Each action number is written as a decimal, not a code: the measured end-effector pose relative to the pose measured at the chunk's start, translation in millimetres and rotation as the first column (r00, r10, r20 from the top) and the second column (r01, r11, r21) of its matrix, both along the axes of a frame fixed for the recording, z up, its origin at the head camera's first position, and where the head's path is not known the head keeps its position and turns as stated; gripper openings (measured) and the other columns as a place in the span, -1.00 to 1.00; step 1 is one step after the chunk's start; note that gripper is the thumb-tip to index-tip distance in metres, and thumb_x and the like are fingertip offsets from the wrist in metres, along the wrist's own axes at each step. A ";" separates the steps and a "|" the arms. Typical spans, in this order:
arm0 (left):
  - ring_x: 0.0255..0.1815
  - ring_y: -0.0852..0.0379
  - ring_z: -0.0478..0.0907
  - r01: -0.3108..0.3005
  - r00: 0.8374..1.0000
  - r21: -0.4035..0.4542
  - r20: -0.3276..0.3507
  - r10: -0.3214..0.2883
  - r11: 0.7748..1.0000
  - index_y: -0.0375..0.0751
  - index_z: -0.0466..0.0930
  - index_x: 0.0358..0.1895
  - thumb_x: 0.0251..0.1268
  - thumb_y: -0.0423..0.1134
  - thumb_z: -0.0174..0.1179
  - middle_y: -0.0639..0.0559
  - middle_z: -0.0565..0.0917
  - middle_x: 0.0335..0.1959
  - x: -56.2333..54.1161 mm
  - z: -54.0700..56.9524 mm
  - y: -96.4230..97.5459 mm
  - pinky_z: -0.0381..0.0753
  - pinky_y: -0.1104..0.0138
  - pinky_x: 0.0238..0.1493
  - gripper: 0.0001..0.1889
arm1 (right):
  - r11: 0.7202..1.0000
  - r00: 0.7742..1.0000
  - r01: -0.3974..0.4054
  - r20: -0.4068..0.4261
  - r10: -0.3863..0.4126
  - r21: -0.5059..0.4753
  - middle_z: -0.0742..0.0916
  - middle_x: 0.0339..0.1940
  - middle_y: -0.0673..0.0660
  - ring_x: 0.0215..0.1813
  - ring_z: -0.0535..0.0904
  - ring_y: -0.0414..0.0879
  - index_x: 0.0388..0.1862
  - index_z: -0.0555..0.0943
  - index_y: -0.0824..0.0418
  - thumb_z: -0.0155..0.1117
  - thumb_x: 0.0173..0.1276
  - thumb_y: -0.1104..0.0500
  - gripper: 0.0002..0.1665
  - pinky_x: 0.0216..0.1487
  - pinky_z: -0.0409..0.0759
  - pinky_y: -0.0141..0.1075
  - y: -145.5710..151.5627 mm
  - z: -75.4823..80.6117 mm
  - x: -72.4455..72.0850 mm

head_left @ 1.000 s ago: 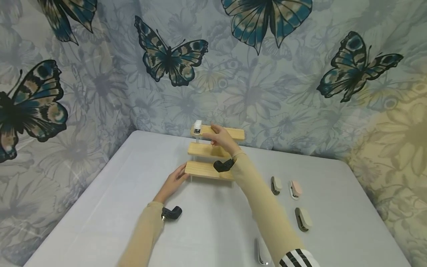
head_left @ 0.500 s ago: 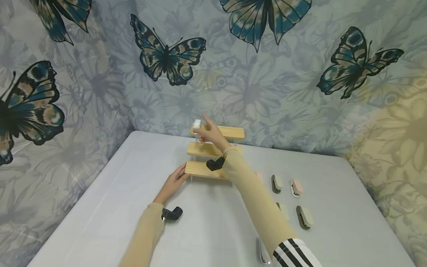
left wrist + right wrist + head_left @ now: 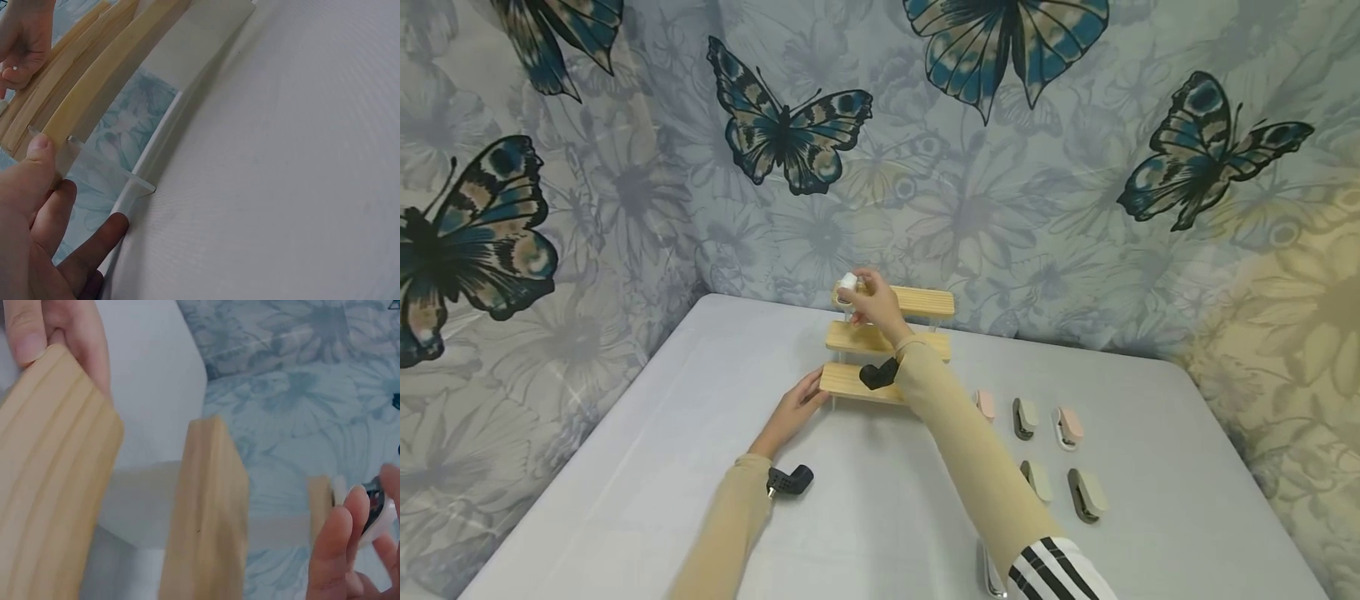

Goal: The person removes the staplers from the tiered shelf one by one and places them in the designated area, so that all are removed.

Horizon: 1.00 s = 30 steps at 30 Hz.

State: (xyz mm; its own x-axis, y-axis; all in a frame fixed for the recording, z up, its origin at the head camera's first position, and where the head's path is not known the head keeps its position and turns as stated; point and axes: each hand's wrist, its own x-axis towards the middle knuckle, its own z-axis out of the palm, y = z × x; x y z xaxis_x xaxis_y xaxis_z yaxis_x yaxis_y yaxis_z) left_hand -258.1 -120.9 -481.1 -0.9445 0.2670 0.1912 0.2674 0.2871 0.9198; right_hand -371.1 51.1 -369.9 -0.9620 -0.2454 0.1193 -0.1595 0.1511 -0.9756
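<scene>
A three-tier wooden display stand (image 3: 848, 382) with clear supports stands near the back of the white table. My left hand (image 3: 792, 410) grips the left end of its lowest plank, thumb on top and fingers below, as the left wrist view shows. At the top tier's left end, my right hand (image 3: 880, 310) pinches a small white stapler (image 3: 847, 282) between thumb and fingers. In the right wrist view the stapler's dark metal part (image 3: 375, 503) shows between the fingers, right beside the plank's end. The fingers hide much of the stapler.
Several staplers lie on the table to the right, among them a pink one (image 3: 1069, 427), a pale one with a dark base (image 3: 1087, 495) and a second pale one (image 3: 1036, 481). A silver-edged item (image 3: 989, 575) is partly hidden by the right sleeve. A butterfly-print cloth (image 3: 970, 225) hangs behind.
My right hand has moved left along the top tier to the white stapler and taken hold of it; the stapler now leans slightly. The left hand keeps its grip on the lowest plank.
</scene>
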 end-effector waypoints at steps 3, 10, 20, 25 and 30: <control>0.24 -0.09 0.20 0.000 1.000 -0.001 -0.002 0.000 1.000 -0.36 0.11 0.31 0.35 -0.21 0.00 -0.19 0.30 0.21 -0.1 1.1 1.3 0.15 0.13 0.24 -0.46 | 1.000 0.999 -0.012 0.047 0.014 -0.027 0.44 0.17 0.21 -0.62 0.53 -0.11 0.19 0.25 0.22 0.26 0.21 0.14 -0.39 -0.46 0.64 -0.21 -0.8 7.6 1.5; 0.25 -0.09 0.18 -0.014 1.000 0.002 -0.008 0.014 1.000 -0.32 0.13 0.31 0.33 -0.17 0.01 -0.17 0.31 0.21 -10.8 -15.9 -0.3 0.13 0.10 0.25 -0.45 | 0.998 0.995 -0.028 0.099 0.033 -0.053 0.50 0.09 0.26 -0.65 0.49 -0.11 0.16 0.26 0.30 0.23 0.21 0.29 -0.44 -0.32 0.60 -0.01 2.4 25.2 15.5; 0.29 0.04 0.14 -0.035 0.999 -0.019 0.007 0.035 0.999 -0.16 0.14 0.33 0.28 0.04 0.01 -0.03 0.31 0.23 -17.7 -31.2 -3.3 0.11 0.16 0.26 -0.38 | 0.984 0.994 -0.084 0.060 0.094 -0.156 0.62 -0.21 0.19 -0.63 0.46 -0.13 0.03 0.35 0.23 0.36 0.09 0.27 -0.46 -0.51 0.59 -0.30 29.2 2.7 3.0; 0.28 0.03 0.14 -0.040 0.999 -0.015 -0.001 0.040 0.999 -0.18 0.14 0.33 0.28 0.05 0.01 -0.03 0.31 0.23 -17.4 -30.2 -3.4 0.12 0.15 0.26 -0.37 | 0.981 0.989 -0.085 0.106 0.105 -0.174 0.58 -0.09 0.24 -0.64 0.37 -0.16 0.04 0.36 0.24 0.32 0.12 0.31 -0.49 -0.57 0.47 -0.35 45.8 3.8 7.4; 0.29 0.03 0.14 -0.042 0.999 -0.019 -0.003 0.042 0.999 -0.17 0.15 0.33 0.28 0.04 0.02 -0.03 0.33 0.22 -18.3 -31.4 -3.2 0.09 0.14 0.27 -0.38 | 0.984 0.986 -0.072 0.137 0.095 -0.164 0.51 0.10 0.22 -0.65 0.33 -0.16 0.10 0.37 0.24 0.30 0.14 0.28 -0.47 -0.56 0.42 -0.32 58.3 3.1 15.2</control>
